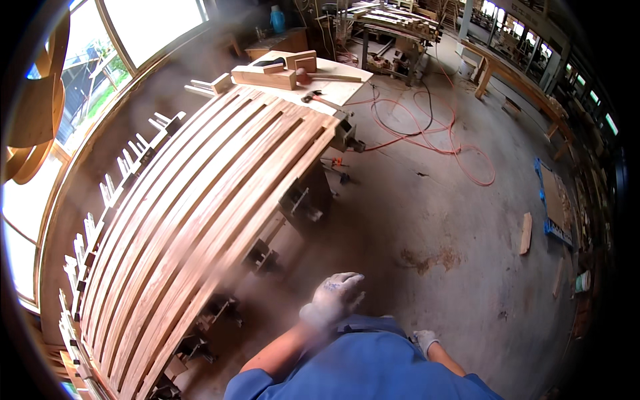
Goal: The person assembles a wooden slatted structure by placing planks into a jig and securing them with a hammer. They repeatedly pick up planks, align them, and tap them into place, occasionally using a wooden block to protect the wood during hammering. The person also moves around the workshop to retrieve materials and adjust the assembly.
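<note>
My left hand (338,295), in a pale work glove, is raised in front of my body, right of the slatted wooden panel (220,193). Its fingers are loosely bent and apart from the thumb, and nothing shows in them. Low beside my blue shirt, my right hand (425,340) wears a similar glove; its fingers are too small and partly hidden to read. Neither hand touches the panel. Long parallel boards with narrow gaps make up this panel. Several clamps (303,203) grip along its right edge, and clamp bars (123,167) stick out on the left.
Wood blocks (267,76) and a hammer (320,100) lie at the panel's far end. A red hose (427,137) loops over the concrete floor. A wooden bench (513,80) and a blue-edged pallet (557,200) stand at right. Windows (93,80) line the left.
</note>
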The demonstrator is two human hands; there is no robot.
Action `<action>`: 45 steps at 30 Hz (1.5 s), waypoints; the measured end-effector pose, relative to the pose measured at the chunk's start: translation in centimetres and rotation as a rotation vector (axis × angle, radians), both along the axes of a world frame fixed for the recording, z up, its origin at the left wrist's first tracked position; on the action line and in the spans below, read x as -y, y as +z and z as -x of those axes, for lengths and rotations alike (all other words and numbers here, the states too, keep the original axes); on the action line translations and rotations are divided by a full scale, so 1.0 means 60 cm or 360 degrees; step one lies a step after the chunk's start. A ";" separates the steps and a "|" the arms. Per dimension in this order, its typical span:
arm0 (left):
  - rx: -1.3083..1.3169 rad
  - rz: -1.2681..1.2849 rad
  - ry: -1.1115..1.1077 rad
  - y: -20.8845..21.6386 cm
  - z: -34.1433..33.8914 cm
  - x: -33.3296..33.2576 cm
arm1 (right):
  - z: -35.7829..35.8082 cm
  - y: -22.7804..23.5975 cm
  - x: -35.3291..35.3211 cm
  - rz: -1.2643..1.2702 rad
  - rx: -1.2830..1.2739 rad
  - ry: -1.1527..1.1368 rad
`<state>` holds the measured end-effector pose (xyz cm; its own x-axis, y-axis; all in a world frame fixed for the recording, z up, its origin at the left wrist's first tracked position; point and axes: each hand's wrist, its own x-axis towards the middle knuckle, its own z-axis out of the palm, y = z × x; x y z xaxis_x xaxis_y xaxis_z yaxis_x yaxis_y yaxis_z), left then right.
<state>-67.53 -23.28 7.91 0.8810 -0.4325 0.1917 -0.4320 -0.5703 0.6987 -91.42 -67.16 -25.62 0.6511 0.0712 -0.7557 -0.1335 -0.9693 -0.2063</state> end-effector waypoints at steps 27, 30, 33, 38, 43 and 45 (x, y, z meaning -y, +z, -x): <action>-0.0387 -0.0237 0.1755 -0.044 -0.285 0.153 | -1.692 0.205 -0.160 -0.0464 0.0914 -0.0560; -0.0638 -0.0254 0.2137 -0.040 -0.243 0.193 | -1.698 0.234 -0.308 -0.0468 0.0976 -0.0282; -0.0961 -0.0110 0.2439 -0.099 -0.163 0.228 | -1.764 0.203 -0.335 -0.0592 0.0798 -0.0087; -0.1740 0.0188 0.2869 -0.178 -0.010 0.304 | -1.836 0.208 -0.365 -0.0922 0.0137 -0.0809; -0.2180 0.0307 0.2580 -0.361 0.216 0.435 | -1.894 0.386 -0.425 -0.1607 -0.0647 -0.0885; -0.2063 -0.0393 0.1974 -0.417 0.328 0.523 | -1.771 0.434 -0.485 -0.1803 -0.0450 -0.0785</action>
<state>-87.21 -54.67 -17.09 0.2016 0.6119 -0.7648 0.9698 -0.2341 0.0683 14.85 -38.06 0.45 0.6188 0.5637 -0.5471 -0.6040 -0.1039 -0.7902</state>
